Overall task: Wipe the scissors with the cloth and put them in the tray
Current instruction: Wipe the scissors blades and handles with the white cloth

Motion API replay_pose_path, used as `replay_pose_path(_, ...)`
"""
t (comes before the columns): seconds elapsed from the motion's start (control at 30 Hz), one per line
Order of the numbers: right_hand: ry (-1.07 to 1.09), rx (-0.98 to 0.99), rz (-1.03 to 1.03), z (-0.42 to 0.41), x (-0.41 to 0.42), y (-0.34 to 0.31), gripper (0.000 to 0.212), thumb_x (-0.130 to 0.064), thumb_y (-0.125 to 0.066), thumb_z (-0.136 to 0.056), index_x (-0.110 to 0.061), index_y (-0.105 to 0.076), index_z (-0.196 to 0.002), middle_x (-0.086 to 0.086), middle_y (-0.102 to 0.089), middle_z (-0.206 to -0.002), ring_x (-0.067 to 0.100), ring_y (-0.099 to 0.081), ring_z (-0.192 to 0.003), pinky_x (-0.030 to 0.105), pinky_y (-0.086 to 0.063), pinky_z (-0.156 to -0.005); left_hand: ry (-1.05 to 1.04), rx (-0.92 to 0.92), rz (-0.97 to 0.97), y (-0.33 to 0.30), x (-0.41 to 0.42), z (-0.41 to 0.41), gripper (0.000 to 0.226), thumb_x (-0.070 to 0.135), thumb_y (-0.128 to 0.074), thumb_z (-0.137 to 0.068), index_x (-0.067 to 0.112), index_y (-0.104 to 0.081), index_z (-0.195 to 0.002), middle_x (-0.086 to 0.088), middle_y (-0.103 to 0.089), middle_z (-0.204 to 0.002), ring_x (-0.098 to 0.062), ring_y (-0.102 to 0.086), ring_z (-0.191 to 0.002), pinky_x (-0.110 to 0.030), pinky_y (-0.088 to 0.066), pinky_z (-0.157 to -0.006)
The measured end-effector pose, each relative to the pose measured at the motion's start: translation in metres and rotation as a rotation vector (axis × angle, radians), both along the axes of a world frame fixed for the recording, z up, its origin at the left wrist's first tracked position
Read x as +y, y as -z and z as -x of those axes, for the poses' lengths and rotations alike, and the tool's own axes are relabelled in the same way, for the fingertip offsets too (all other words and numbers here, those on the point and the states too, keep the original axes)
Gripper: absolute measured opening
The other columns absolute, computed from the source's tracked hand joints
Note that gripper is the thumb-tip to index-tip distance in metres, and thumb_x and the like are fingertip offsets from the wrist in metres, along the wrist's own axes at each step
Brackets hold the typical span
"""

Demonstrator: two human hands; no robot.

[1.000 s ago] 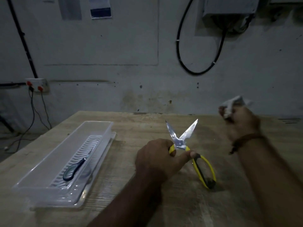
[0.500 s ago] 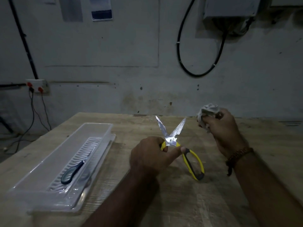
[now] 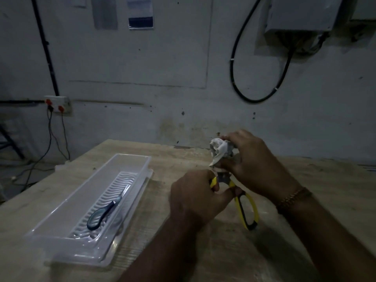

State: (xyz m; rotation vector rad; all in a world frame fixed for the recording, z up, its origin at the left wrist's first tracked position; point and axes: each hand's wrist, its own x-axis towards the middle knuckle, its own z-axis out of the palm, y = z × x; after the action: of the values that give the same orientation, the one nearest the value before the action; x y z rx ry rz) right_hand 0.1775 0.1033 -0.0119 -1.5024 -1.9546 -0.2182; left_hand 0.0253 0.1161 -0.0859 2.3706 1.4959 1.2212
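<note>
My left hand (image 3: 195, 197) grips one yellow-and-black handle of the scissors (image 3: 247, 208); the other handle loop hangs free toward the table. My right hand (image 3: 250, 165) holds a crumpled white cloth (image 3: 218, 150) wrapped over the blades, which are hidden under the cloth and fingers. The clear plastic tray (image 3: 61, 222) lies to the left on the wooden table, with a ribbed insert.
A second pair of scissors with a dark blue handle (image 3: 101, 214) lies inside the tray. The wooden table (image 3: 305, 231) ends at a grey wall. A socket with cables (image 3: 58, 104) is on the wall at the left, beyond the table's edge.
My right hand came in from the right with the cloth and closed it over the scissor blades, which were open and bare before. My left hand kept its grip on the handle.
</note>
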Motion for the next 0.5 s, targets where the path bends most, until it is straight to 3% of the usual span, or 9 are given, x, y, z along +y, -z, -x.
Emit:
replay_pose_path(0.07, 0.120, -0.157, 0.037, -0.001, 0.000, -0.007, 0.057, -0.063, -0.072, -0.079, -0.022, -0.069, -0.118, -0.001, -0.062, -0.111, 0.021, -0.053, -0.105, 0.036, -0.042, -0.090, 0.003, 0.004, -0.025, -0.001, -0.001, -0.001, 0.057, 0.091, -0.060, -0.072, 0.039, -0.043, -0.058, 0.017, -0.048, -0.054, 0.005, -0.046, -0.048, -0.018, -0.028, -0.046)
replay_pose_path(0.17, 0.139, -0.176, 0.195, 0.003, 0.001, -0.015, 0.055, -0.068, -0.074, -0.073, -0.021, -0.072, -0.103, -0.001, -0.062, -0.102, 0.021, -0.055, -0.097, 0.042, -0.049, -0.088, 0.021, 0.004, -0.076, 0.003, 0.001, 0.000, 0.050, 0.090, -0.060, -0.074, 0.041, -0.053, -0.062, 0.019, -0.043, -0.052, 0.005, -0.042, -0.046, -0.015, -0.029, -0.047)
replay_pose_path(0.27, -0.001, -0.060, 0.334, 0.007, 0.005, -0.013, 0.030, -0.048, -0.083, -0.077, -0.027, -0.073, -0.096, -0.007, -0.071, -0.097, 0.012, -0.063, -0.084, 0.032, -0.051, -0.071, 0.016, 0.036, -0.106, 0.007, 0.004, 0.000, 0.060, 0.092, -0.055, -0.074, 0.034, -0.072, -0.081, 0.016, -0.050, -0.057, 0.000, -0.052, -0.053, -0.021, -0.044, -0.050)
replay_pose_path(0.33, -0.049, 0.021, 0.358, 0.006, 0.007, -0.007, 0.026, -0.039, -0.084, -0.080, -0.031, -0.074, -0.103, -0.009, -0.075, -0.102, 0.006, -0.065, -0.086, 0.024, -0.048, -0.069, 0.007, 0.042, -0.085, 0.007, 0.003, 0.001, 0.066, 0.094, -0.053, -0.073, 0.032, -0.074, -0.084, 0.015, -0.061, -0.063, -0.002, -0.061, -0.060, -0.025, -0.053, -0.055)
replay_pose_path(0.43, -0.002, 0.080, 0.296, 0.006, 0.010, 0.002, 0.037, -0.052, -0.082, -0.076, -0.034, -0.080, -0.108, -0.014, -0.079, -0.102, 0.014, -0.071, -0.098, 0.041, -0.054, -0.093, -0.048, 0.076, -0.059, 0.006, 0.002, 0.000, 0.073, 0.097, -0.049, -0.070, 0.030, -0.073, -0.080, 0.012, -0.067, -0.066, -0.004, -0.064, -0.061, -0.028, -0.056, -0.057)
replay_pose_path(0.5, 0.052, 0.090, 0.238, 0.007, 0.010, 0.006, 0.039, -0.062, -0.078, -0.075, -0.040, -0.080, -0.108, -0.017, -0.079, -0.102, 0.016, -0.068, -0.108, 0.054, -0.042, -0.110, -0.059, 0.082, -0.039, 0.005, 0.002, 0.001, 0.072, 0.097, -0.050, -0.069, 0.029, -0.070, -0.074, 0.012, -0.061, -0.061, -0.004, -0.059, -0.057, -0.026, -0.051, -0.054)
